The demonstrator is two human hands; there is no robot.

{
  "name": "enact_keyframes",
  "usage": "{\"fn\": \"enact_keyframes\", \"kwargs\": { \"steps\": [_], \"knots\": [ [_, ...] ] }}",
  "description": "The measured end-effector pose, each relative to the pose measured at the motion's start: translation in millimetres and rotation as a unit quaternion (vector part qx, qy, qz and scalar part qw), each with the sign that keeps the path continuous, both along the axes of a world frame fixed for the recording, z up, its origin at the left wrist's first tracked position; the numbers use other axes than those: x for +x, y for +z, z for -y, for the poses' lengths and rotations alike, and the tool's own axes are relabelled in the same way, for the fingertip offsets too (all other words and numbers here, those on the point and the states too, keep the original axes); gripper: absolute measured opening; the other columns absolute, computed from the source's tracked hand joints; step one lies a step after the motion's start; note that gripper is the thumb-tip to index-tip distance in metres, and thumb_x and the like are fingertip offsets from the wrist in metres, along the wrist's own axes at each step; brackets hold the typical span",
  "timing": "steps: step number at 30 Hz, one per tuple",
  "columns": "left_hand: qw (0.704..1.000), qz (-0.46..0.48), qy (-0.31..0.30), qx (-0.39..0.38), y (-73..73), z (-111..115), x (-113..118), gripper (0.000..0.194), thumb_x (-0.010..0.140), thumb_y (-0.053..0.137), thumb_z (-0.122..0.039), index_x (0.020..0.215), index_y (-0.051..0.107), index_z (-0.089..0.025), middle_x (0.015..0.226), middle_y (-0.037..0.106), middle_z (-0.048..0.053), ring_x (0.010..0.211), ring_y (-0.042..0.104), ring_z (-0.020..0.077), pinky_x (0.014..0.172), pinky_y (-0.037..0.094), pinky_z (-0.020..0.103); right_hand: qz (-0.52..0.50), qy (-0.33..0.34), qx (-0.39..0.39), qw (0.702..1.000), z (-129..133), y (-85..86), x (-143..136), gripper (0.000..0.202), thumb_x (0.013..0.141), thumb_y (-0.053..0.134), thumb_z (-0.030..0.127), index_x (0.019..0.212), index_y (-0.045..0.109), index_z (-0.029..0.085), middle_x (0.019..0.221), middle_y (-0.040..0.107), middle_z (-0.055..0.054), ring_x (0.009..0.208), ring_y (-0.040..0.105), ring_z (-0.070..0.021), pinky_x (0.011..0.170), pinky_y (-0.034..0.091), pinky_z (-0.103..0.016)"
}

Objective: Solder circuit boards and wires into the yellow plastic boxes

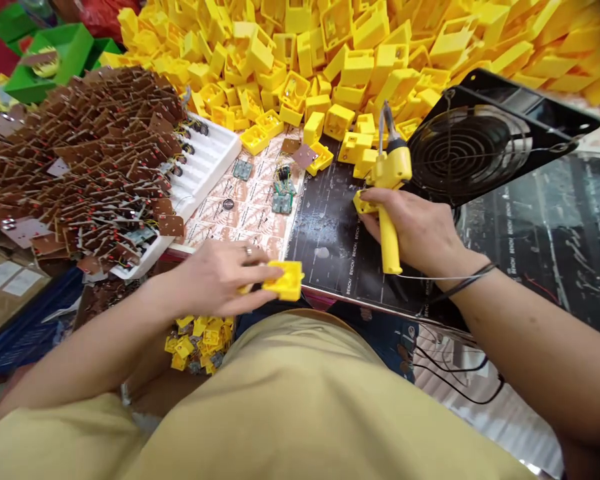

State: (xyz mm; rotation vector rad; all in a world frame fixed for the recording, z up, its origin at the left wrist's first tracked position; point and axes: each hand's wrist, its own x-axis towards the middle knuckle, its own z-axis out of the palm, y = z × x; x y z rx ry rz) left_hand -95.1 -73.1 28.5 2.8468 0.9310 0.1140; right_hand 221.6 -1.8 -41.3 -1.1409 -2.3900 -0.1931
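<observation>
My left hand [230, 277] is closed on a small yellow housing [289, 280] at the table's front edge. Farther right, my right hand [415, 223] grips a yellow soldering gun [391, 233], its metal tip pointing up and away from me. A thin cable runs from the handle's lower end past the wrist. Green circuit boards [283, 202] with wires lie between the hands, farther back, and a yellow housing [320, 159] with a brown board against it sits behind them.
Yellow housings [340, 67] are heaped across the back. Brown circuit boards [90, 153] pile up at left on a white foam tray [210, 157]. A black fan [460, 147] stands at right. More yellow pieces [200, 340] lie below the table edge, and a green bin [75, 57] is back left.
</observation>
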Motion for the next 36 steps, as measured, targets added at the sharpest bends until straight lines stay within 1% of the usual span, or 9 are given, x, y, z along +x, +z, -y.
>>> {"fn": "enact_keyframes", "kwargs": {
  "steps": [3,5,13,17,20,24,30,33,36],
  "knots": [
    [0.989,-0.045,-0.016,-0.138,38.3,12.3,-38.3,0.026,0.091,0.061,-0.048,0.11,0.074,-0.035,0.114,0.075,0.001,0.087,0.072,0.0175,0.072,0.053,0.026,-0.037,0.022,0.001,0.999,20.2,16.2,2.4,0.024,0.094,0.056,0.031,0.115,0.055,0.018,0.096,0.074,-0.004,0.076,0.071,-0.0166,0.058,0.05,-0.026],
    [0.991,-0.051,0.025,-0.122,41.5,7.0,-45.2,0.024,0.09,0.062,-0.046,0.109,0.074,-0.037,0.124,0.071,0.001,0.091,0.07,0.0197,0.079,0.052,0.03,-0.041,0.038,0.0,0.998,34.7,28.2,3.8,0.025,0.093,0.058,0.029,0.117,0.054,0.02,0.094,0.073,-0.002,0.074,0.07,-0.0156,0.06,0.051,-0.025],
    [0.962,0.0,0.26,0.085,-15.3,-75.1,48.1,0.03,0.091,0.057,-0.038,0.11,0.07,-0.018,0.108,0.068,0.013,0.114,0.057,0.033,0.098,0.043,0.048,0.116,0.06,0.001,0.991,64.4,61.9,4.6,0.026,0.094,0.037,0.011,0.108,0.058,0.017,0.081,0.066,-0.007,0.062,0.062,-0.0192,0.048,0.038,-0.033],
    [0.948,-0.091,0.296,0.068,-22.5,-79.4,64.0,0.055,0.087,0.061,-0.055,0.119,0.061,-0.01,0.103,0.069,0.022,0.109,0.06,0.0408,0.087,0.047,0.051,0.094,0.094,-0.034,0.991,60.2,51.7,-0.8,0.031,0.093,0.038,0.006,0.118,0.054,0.017,0.096,0.067,-0.01,0.077,0.065,-0.0197,0.066,0.049,-0.031],
    [0.94,-0.107,0.323,0.028,-18.2,-83.8,53.5,0.044,0.092,0.054,-0.047,0.115,0.064,-0.012,0.098,0.072,0.018,0.096,0.067,0.034,0.078,0.049,0.044,0.001,0.109,-0.049,0.993,53.1,36.8,-0.8,0.032,0.096,0.05,0.021,0.128,0.048,0.018,0.101,0.065,-0.01,0.088,0.065,-0.0223,0.072,0.052,-0.032],
    [0.929,0.088,0.342,-0.106,10.8,-118.6,32.9,0.034,0.094,0.048,-0.038,0.096,0.071,-0.012,0.085,0.073,0.004,0.079,0.066,0.0147,0.075,0.051,0.033,-0.057,0.076,-0.068,0.993,53.3,21.1,6.0,0.046,0.092,0.062,0.039,0.129,0.046,0.018,0.094,0.064,-0.008,0.084,0.065,-0.0245,0.072,0.054,-0.035],
    [0.855,0.368,0.363,-0.046,48.2,-162.8,25.2,0.042,0.097,0.035,-0.051,0.117,0.062,-0.025,0.118,0.07,-0.002,0.108,0.069,0.0234,0.069,0.05,0.034,-0.086,0.022,-0.064,0.994,67.1,5.5,8.4,0.043,0.091,0.065,0.029,0.129,0.047,0.017,0.099,0.066,-0.009,0.084,0.066,-0.0231,0.071,0.056,-0.034],
    [0.843,0.377,0.376,-0.082,38.0,-147.6,28.4,0.043,0.096,0.032,-0.05,0.129,0.051,-0.03,0.129,0.065,0.0,0.113,0.068,0.0242,0.069,0.053,0.035,-0.099,-0.003,-0.048,0.994,70.1,-0.1,8.7,0.049,0.088,0.069,0.03,0.13,0.047,0.017,0.102,0.066,-0.011,0.084,0.067,-0.0245,0.072,0.057,-0.036],
    [0.818,0.374,0.357,-0.252,9.9,-114.2,30.4,0.038,0.092,0.049,-0.042,0.125,0.052,-0.024,0.102,0.072,0.006,0.088,0.072,0.0201,0.069,0.056,0.036,-0.106,-0.004,-0.043,0.993,71.6,-3.9,8.7,0.046,0.089,0.067,0.025,0.131,0.047,0.021,0.096,0.068,-0.006,0.079,0.068,-0.0216,0.066,0.055,-0.032]
  ]
}}
